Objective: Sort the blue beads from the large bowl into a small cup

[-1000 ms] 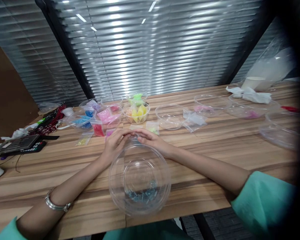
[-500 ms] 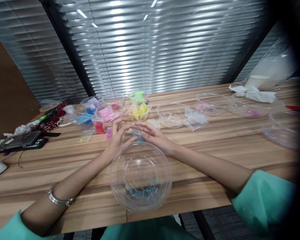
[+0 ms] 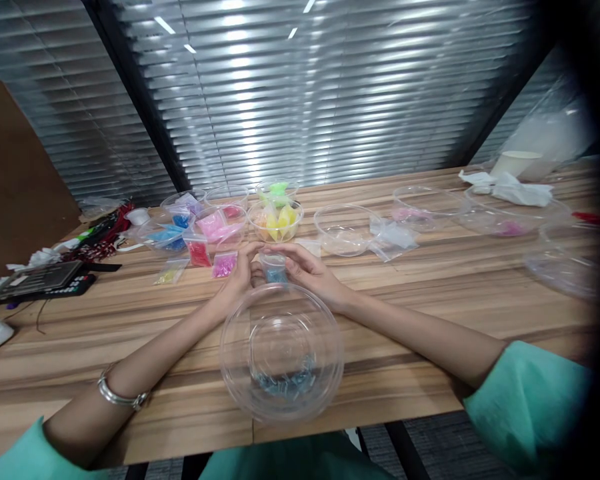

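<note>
A small clear plastic cup [image 3: 274, 268] with blue contents stands on the table just beyond a large clear bowl. My right hand [image 3: 314, 275] is closed on the cup's right side, thumb at the near side and fingers behind the rim. From the left, my left hand [image 3: 241, 275] curls against the same cup, its index finger reaching the rim; its other fingertips are partly hidden. In front of both hands, the large clear bowl [image 3: 282, 333] has grey-blue small pieces [image 3: 286, 383] gathered along its near side.
Left of my hands lie small bags of magenta beads [image 3: 225, 265], red beads [image 3: 199, 253] and yellow beads [image 3: 171, 272]. Behind stands a bowl of yellow bags [image 3: 283, 223]. To the right are a clear bowl [image 3: 345, 247], an empty-looking plastic bag [image 3: 394, 238] and white tissue [image 3: 510, 189].
My left hand's fingers, spread around the cup before, have curled in closer to it. The magenta bag beside that hand now shows more fully. My right hand has barely moved.
</note>
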Available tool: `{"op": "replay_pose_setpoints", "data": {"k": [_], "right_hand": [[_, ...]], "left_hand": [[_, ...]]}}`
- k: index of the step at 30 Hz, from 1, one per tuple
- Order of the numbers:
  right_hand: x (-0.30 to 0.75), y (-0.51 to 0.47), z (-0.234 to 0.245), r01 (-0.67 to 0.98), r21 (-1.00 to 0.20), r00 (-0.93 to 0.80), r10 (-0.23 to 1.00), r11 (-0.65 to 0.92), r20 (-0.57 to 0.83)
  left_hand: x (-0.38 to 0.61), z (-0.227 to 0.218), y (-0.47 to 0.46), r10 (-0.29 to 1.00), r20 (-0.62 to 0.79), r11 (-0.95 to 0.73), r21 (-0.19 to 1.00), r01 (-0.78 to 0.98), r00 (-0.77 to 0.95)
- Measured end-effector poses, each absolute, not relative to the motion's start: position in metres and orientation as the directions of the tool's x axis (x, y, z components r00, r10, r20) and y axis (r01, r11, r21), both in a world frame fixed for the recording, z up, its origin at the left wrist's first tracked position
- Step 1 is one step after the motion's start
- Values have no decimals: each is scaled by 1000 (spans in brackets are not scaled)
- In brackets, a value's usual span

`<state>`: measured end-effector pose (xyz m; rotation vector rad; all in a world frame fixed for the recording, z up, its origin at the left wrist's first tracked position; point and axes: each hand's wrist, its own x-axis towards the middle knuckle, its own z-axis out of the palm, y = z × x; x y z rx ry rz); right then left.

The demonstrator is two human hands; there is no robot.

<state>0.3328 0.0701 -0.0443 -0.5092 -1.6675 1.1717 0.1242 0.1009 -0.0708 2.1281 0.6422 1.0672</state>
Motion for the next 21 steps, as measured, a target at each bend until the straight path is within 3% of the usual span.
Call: {"op": "replay_pose_setpoints", "data": {"k": [16,21], "right_hand": [[336,82,-58,-14,-825,-188,809,564,557],[338,80,-57,38,-819,-225,804,572,551]], "left_hand": [[124,-57,98,732,451,-645,700,307,511],[122,-48,100,689,304,-523,837,161,658]]}}
